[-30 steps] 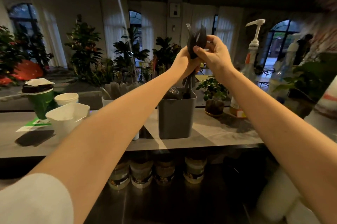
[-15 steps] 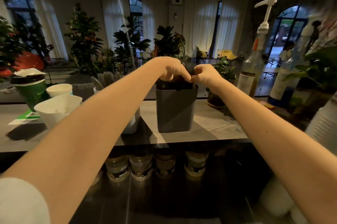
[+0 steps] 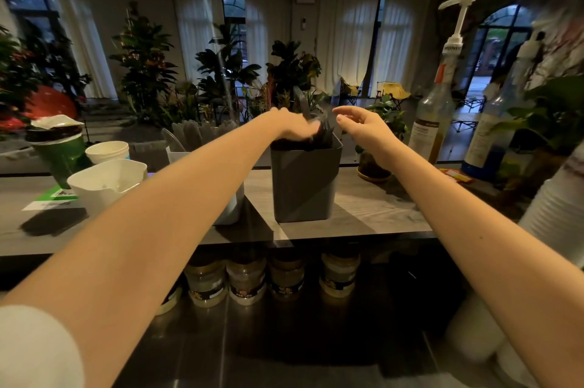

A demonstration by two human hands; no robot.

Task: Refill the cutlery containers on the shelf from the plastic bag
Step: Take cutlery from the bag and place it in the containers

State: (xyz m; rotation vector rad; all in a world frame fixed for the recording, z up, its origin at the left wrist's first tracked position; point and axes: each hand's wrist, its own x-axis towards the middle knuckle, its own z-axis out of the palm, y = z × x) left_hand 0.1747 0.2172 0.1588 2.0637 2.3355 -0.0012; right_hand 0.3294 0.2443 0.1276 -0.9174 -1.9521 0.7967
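While black cutlery (image 3: 325, 135) stands bunched in the grey bin (image 3: 305, 185), left hand (image 3: 292, 125) is on its tops, blurred, can't tell grip. Right hand (image 3: 363, 127) just right of bin, fingers loose, empty. Prob light, stiff, slick plastic; grab the shafts as a bundle.

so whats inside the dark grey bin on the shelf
Black cutlery stands in the bin, its tops poking just above the rim. The blurred left hand covers part of the opening, and the bin's walls hide everything lower, so how full it is cannot be seen.
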